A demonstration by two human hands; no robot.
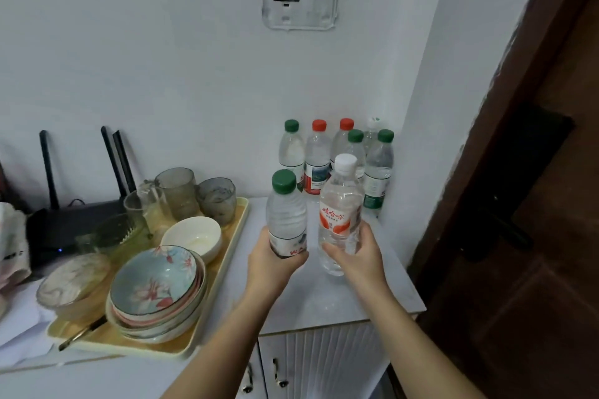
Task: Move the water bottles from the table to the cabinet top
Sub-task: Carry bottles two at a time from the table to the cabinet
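Observation:
My left hand [274, 261] grips a green-capped water bottle [286, 207] around its lower part, upright above the white cabinet top [366, 295]. My right hand [356, 251] grips a taller white-capped bottle with a red label [340, 204], also upright, to the right of the first. Whether either bottle's base touches the cabinet top I cannot tell. Behind them, in the corner by the wall, stand several more bottles [319, 159] with green, red and white caps.
A cream tray [233, 236] on the left holds stacked bowls [158, 288], a white bowl [193, 233] and several glass cups [176, 191]. A black router [71, 220] sits behind it. A dark wooden door [525, 236] stands at the right. Cabinet doors with handles [278, 376] lie below.

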